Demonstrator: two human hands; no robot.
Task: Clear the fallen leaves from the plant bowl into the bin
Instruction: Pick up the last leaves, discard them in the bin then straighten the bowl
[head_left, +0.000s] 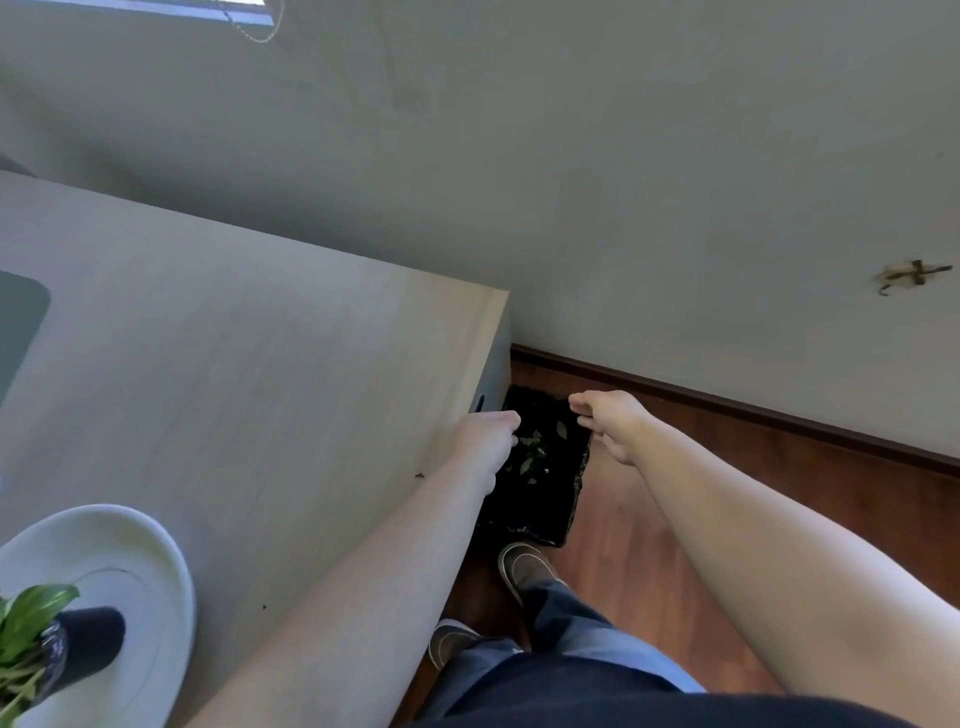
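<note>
Left hand (485, 441): stretched out past the desk corner, over the near-left edge of the bin; fingers curl downward and hide the palm, so I cannot tell whether it holds anything.
Right hand (610, 423): out over the bin's right rim, fingers loosely spread and pointing to 9 o'clock, nothing in it that shows.
Bin (545, 499): black-lined, on the wood floor (727, 467), tucked against the desk's side at the wall, dead centre of view.
Fallen leaves (535, 452): a small green scatter lying inside the bin, between the two hands.
Plant bowl (130, 561): white, on the desk (234, 374) down at 8 o'clock, well apart from the bin.
Plant (31, 634): green leaves in a dark pot, sitting in the bowl at the frame's left edge.
Shoes (522, 566): one just at the bin's near side, the other closer in, at 6 o'clock.
</note>
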